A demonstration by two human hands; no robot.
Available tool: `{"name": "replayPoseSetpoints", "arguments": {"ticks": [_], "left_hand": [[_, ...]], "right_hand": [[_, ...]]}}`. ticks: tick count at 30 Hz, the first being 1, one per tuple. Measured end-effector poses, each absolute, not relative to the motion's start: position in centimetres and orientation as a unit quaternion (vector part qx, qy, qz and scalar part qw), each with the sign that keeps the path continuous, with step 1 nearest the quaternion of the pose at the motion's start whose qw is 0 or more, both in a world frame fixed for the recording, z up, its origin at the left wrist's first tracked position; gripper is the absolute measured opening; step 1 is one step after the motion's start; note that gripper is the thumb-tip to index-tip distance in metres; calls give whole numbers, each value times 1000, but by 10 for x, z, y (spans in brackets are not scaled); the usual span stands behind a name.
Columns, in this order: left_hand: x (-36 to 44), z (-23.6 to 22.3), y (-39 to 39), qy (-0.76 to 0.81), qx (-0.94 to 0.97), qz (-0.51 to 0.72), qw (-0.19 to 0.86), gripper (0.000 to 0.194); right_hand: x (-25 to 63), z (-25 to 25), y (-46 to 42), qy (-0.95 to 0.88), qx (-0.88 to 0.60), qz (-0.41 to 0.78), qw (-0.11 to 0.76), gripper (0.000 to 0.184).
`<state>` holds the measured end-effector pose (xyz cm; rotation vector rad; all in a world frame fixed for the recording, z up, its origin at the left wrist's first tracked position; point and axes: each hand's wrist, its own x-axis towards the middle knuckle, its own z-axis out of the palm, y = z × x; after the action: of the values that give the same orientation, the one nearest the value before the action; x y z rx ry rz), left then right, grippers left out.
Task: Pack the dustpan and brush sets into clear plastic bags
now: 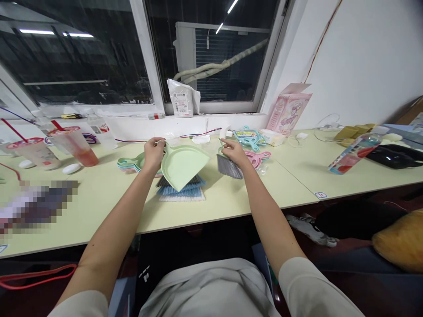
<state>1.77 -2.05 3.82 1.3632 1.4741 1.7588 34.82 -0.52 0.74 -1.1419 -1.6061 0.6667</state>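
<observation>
My left hand (154,154) is closed on the handle of a light green dustpan (183,165), its pan tilted up above the table. Beneath and behind it lies a stack of dustpan and brush sets (129,164), with grey, blue and white bristles (181,193) sticking out under the pan. In my right hand (234,152) is a small brush (228,167) with grey bristles pointing down and a pale green handle. Just past that hand lie pink (256,158) and blue (251,138) dustpan sets.
Drink cups with straws (74,143) stand at the left, near a clear bottle (101,130). A pink box (287,110) sits by the wall. At the right are a tilted bottle (355,152) and a black case (396,156). A white package (183,99) rests on the windowsill.
</observation>
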Motion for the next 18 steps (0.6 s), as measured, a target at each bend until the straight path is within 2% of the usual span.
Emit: {"name": "replayPoseSetpoints", "arguments": {"ticks": [3,6,11,18], "left_hand": [[25,35,-23,556,529,590,250,13],[33,32,-25,558,567,549,255,13],[48,26,-30,528,610,531,259,11],[62,15,-33,471,548,564,400,18]], "right_hand": [[342,12,-12,-647,-404,342,549,77],[316,16,-28,-684,-337,349,545,79],[266,19,-53,-796,-292,219,484,75],[248,18,-64,-870,-296,100,381,59]]}}
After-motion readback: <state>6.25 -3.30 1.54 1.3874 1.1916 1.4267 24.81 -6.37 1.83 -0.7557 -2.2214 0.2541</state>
